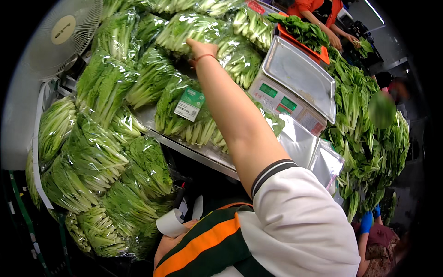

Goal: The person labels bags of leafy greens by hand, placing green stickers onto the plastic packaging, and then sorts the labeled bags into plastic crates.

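My right hand (203, 50) reaches across the steel table (162, 141) to the end of a clear-bagged bundle of leafy greens (190, 29). Its thumb lies on the bag, and the other fingers are mostly hidden. Below my forearm rests another bagged bundle (173, 114) bearing a green and white label (189, 104). My left hand (173, 240) is low by my body, partly covered by my green and orange apron (204, 242). A curled white paper strip (170, 222) touches or lies beside its fingers; whether they grip it is hidden.
Bagged greens (93, 152) are heaped at left beside a fan (62, 31). A digital scale (297, 76) and clear plastic bags (301, 142) lie right of my arm. Loose greens (360, 149) pile up farther right, near a person in orange (313, 12) and blue-gloved hands (367, 221).
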The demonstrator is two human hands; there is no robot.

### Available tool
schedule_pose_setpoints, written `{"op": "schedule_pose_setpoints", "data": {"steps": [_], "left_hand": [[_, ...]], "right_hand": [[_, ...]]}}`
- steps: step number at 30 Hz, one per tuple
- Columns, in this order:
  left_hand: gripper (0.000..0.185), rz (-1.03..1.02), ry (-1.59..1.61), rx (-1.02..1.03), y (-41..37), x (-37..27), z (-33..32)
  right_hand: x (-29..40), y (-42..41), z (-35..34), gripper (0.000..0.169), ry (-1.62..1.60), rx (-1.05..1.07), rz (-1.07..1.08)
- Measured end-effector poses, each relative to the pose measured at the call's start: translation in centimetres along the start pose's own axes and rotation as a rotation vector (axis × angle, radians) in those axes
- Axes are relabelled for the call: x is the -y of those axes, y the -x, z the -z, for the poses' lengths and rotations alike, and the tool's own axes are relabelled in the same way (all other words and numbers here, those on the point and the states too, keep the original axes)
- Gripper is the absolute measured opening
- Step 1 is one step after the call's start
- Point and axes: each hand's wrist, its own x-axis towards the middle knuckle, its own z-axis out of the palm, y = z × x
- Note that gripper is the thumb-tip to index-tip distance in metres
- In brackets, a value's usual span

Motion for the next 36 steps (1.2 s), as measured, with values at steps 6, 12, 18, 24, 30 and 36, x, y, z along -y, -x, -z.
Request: {"op": "schedule_pose_setpoints", "data": {"steps": [6, 12, 18, 24, 30, 36], "left_hand": [[0.040, 0.039, -0.009, 0.033, 3.6, 3.5, 1.2], [0.031, -0.382, 0.287, -0.075, -0.3, 1.0, 0.6], [0.033, -0.522, 0.107, 0.019, -1.7, -2.4, -3.1], [0.021, -0.642, 0.066, -0.071, -3.9, -1.9, -4.1], [0.027, -0.326, 0.427, 0.016, -3.6, -0.9, -2.6], [0.040, -0.371, 0.570, -0.147, -3.0, -1.7, -1.0]], "right_hand": [[4.0, 6.7, 2.9, 0.035, -0.428, 0.315, -0.113], [0.6, 13.5, 22.9, 0.023, -0.568, 0.715, 0.130], [-3.0, 22.1, 32.2, 0.044, 0.663, 0.036, 0.964], [-5.0, 30.4, 30.2, 0.013, 0.595, 0.690, 1.237], [-6.5, 30.2, 30.1, 0.025, 0.511, 0.683, 1.544], [-0.7, 22.9, 29.5, 0.006, 0.010, 0.413, 0.650]]}}
